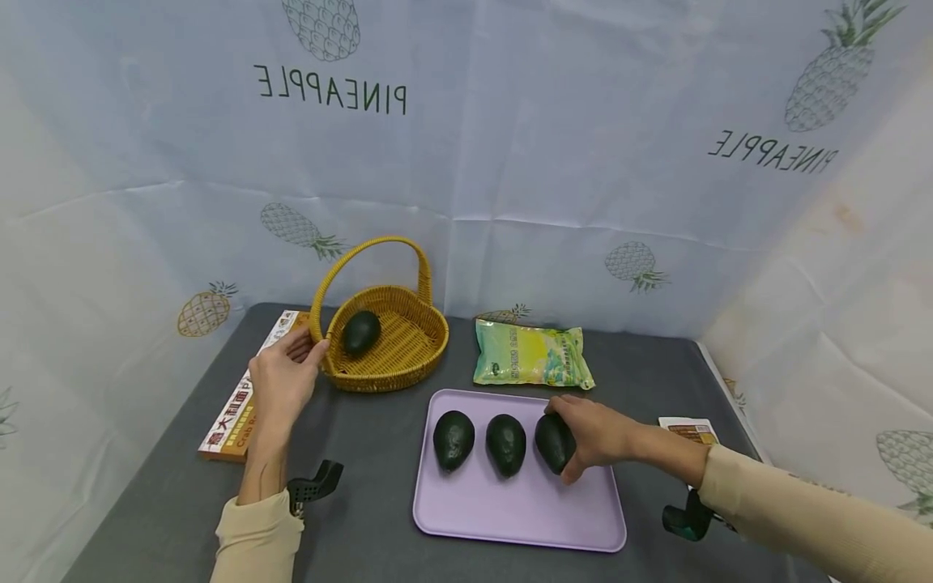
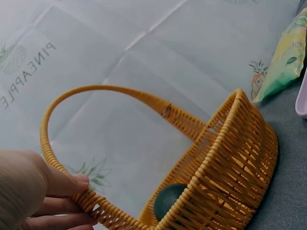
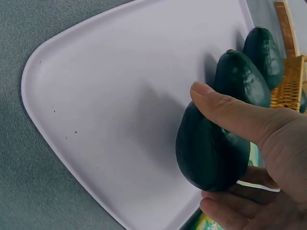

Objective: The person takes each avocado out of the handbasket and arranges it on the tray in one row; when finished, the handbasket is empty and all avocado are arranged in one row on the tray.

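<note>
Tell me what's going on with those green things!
A person is handling avocados. Their right grip holds the right-hand avocado at the purple tray; I can't tell whether it touches the tray. The middle avocado and the left-hand avocado lie on the tray. The left grip holds the handle of the yellow basket, which has one avocado inside.

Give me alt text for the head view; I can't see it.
The right hand grips an avocado beside two others on a lilac tray, while the left hand holds the handle of a basket with a fourth avocado inside. A green packet lies beyond the tray; a box lies left of the basket.
</note>
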`<action>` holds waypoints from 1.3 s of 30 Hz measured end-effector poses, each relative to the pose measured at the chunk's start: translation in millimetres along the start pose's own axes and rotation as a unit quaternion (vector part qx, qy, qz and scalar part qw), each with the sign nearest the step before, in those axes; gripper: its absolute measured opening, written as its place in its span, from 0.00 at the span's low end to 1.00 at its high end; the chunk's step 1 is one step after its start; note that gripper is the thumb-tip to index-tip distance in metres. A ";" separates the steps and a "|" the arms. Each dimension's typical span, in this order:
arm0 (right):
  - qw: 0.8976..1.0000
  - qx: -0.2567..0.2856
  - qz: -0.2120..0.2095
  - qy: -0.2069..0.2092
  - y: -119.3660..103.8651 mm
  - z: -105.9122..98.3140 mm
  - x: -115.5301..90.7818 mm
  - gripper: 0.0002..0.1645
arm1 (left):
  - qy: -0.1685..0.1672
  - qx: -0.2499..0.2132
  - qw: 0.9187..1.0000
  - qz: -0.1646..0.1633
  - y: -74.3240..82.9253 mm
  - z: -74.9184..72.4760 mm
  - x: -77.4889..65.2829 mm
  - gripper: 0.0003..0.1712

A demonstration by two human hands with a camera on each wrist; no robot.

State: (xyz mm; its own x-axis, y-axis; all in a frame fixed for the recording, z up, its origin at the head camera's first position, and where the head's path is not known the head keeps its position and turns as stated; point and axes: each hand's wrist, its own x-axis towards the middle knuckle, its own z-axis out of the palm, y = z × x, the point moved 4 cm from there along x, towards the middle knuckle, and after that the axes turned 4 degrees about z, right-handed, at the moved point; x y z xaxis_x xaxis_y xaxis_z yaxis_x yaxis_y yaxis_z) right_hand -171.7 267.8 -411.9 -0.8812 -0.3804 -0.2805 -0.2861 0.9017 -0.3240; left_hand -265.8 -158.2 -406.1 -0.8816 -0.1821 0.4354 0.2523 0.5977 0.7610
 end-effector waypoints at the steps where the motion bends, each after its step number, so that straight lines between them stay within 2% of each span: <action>1: 1.000 0.002 -0.001 0.003 0.2 1.2 0.2 0.54 | 0.000 0.001 1.000 0.001 0.3 0.0 0.1 0.24; 10: 0.999 0.029 -0.011 0.026 4.5 14.8 -0.6 0.56 | 0.000 0.004 1.000 -0.006 -1.0 0.9 0.9 0.25; 20: 0.999 0.033 -0.019 0.019 5.9 17.4 -6.2 0.64 | -0.002 0.002 1.000 -0.009 -1.8 0.4 1.0 0.25; 31: 0.998 0.039 -0.003 0.041 5.1 18.8 -7.1 0.61 | -0.006 0.000 1.000 -0.015 0.2 1.1 1.7 0.25; 39: 0.999 0.030 -0.012 0.041 2.6 18.7 -7.9 0.60 | -0.007 0.002 1.000 -0.016 -0.2 0.5 1.0 0.25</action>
State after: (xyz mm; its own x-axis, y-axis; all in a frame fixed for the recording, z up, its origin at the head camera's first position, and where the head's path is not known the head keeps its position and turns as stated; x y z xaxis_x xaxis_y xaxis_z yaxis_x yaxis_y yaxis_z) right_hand -158.5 269.3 -427.5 -0.9031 -0.3807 -0.1986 -0.2855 0.8778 -0.3846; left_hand -267.0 -158.1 -406.0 -0.8949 -0.1895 0.4040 0.2230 0.5943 0.7727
